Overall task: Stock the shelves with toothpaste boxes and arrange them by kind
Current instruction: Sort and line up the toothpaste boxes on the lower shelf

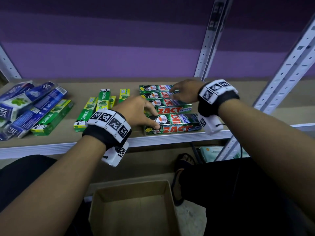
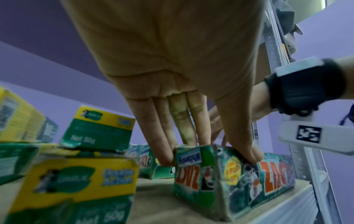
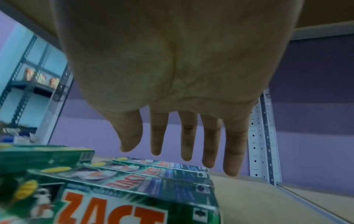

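Several green Zact toothpaste boxes [image 1: 163, 99] lie side by side on the shelf [image 1: 85, 137], right of centre. My left hand [image 1: 150, 116] pinches the left end of the front Zact box [image 1: 177, 124], which lies near the shelf's front edge. In the left wrist view the thumb presses its front face and the fingers [image 2: 166, 145] go down behind the front Zact box [image 2: 229, 181]. My right hand [image 1: 179, 94] hovers over the back Zact boxes [image 3: 153, 174], fingers straight and spread, holding nothing; I cannot tell whether it touches them.
Yellow-green Darlie boxes [image 1: 88, 113] lie left of the Zact row. A loose heap of blue Safi boxes [image 1: 25, 103] and a larger green Darlie box [image 1: 51, 120] fills the far left. A metal upright [image 1: 209, 40] stands at the back right. An open cardboard box [image 1: 136, 206] sits on the floor below.
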The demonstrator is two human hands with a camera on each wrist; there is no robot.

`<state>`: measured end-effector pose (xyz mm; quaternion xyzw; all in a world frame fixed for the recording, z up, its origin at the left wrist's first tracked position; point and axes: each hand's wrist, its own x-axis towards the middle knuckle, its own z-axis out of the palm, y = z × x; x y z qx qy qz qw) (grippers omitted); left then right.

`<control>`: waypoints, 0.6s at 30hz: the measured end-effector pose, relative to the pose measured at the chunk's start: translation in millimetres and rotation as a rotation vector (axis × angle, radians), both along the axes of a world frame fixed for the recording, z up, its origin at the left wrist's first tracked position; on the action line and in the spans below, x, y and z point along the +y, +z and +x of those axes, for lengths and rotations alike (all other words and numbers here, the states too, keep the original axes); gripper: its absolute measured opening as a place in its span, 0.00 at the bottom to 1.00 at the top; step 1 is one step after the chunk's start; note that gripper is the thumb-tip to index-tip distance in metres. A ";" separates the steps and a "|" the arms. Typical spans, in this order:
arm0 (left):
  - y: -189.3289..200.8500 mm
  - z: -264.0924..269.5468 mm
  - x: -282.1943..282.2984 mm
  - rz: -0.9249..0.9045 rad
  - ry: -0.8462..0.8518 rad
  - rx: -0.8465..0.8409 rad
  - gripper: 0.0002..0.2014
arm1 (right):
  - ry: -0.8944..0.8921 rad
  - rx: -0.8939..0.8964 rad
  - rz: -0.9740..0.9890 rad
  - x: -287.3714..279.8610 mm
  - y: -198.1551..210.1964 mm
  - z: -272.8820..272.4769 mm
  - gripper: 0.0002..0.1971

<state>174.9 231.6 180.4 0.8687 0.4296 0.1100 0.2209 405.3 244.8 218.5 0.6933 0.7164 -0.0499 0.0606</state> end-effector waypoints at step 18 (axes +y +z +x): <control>-7.8 3.1 13.2 0.017 -0.014 -0.046 0.22 | -0.037 -0.190 -0.094 86.0 -17.4 -18.7 0.29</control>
